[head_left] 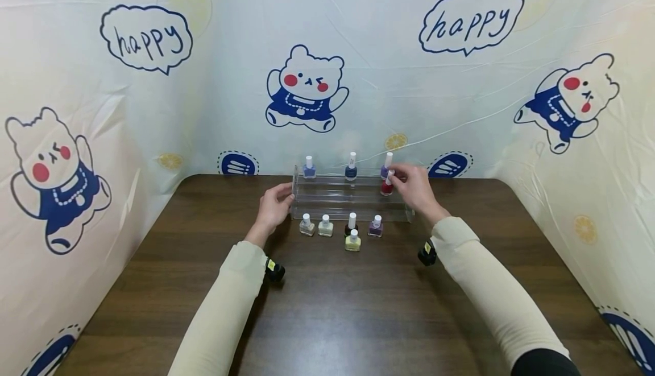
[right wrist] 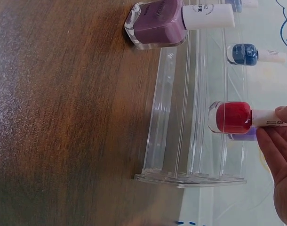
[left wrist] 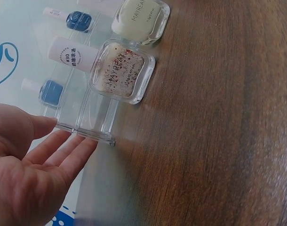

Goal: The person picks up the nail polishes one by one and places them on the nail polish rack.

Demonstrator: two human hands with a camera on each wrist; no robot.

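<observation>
My right hand (head_left: 415, 187) pinches the white cap of a red nail polish bottle (right wrist: 234, 117). The bottle is upright at the right part of a clear tiered display rack (head_left: 327, 197), in front of a lilac polish bottle (head_left: 385, 172) on the top tier. At the rack's left end, my left hand (head_left: 273, 210) touches the end panel with its fingertips; the left wrist view shows the thumb (left wrist: 42, 126) at the panel's edge and the fingers fairly straight. Also on the top tier stand a light blue polish bottle (head_left: 309, 170) and a dark blue one (head_left: 350, 172).
Before the rack, on the brown table (head_left: 327, 319), stand a glitter polish (head_left: 307, 228), a pale one (head_left: 325, 228), a dark one (head_left: 351, 230), a mauve one (head_left: 376, 228) and a yellow one (head_left: 352, 244). A printed cloth (head_left: 378, 34) hangs behind the table and at both sides.
</observation>
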